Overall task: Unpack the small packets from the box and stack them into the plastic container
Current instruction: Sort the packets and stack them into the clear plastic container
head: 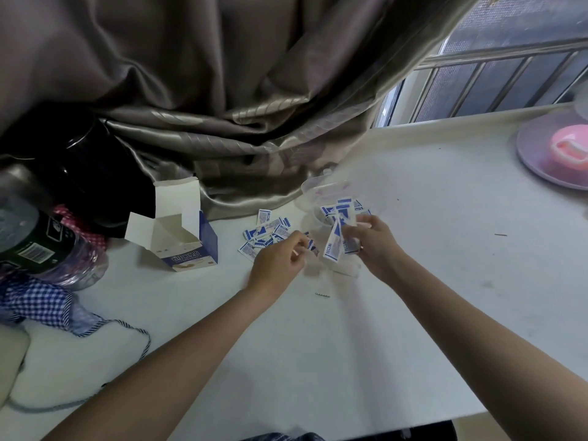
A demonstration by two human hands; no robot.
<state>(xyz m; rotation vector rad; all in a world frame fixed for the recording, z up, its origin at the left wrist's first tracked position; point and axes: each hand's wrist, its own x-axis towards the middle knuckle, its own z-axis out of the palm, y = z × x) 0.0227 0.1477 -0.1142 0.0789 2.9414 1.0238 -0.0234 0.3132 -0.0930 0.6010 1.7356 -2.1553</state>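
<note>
Left hand: the left hand hovers low over the counter, its fingers curled and pinching a small packet at the near edge of the loose pile.
Right hand: the right hand holds a fanned bunch of packets, fingers and thumb closed round their lower ends, just in front of the plastic container.
Risk at the bunch: the held packets splay at different angles and are not squared up, so in my judgement one or two could slide out of the grip if another is pushed in from the left.
Loose pile: the remaining packets lie scattered and overlapping on the counter between the box and the container; picking from such a heap may lift two at once or flick a neighbour aside.
Box: the opened box stands upright to the left with its flaps raised; from here I cannot tell whether any packets remain inside.
Plastic container: the clear plastic container sits just beyond the hands, with some packets at its mouth. It looks light, and its rim is hard to see against the pale counter, so a nudge from the right hand could likely shift or tip it.
Curtain: the curtain drapes onto the counter just behind the container; a packet knocked that way could be lost in its folds.
</note>
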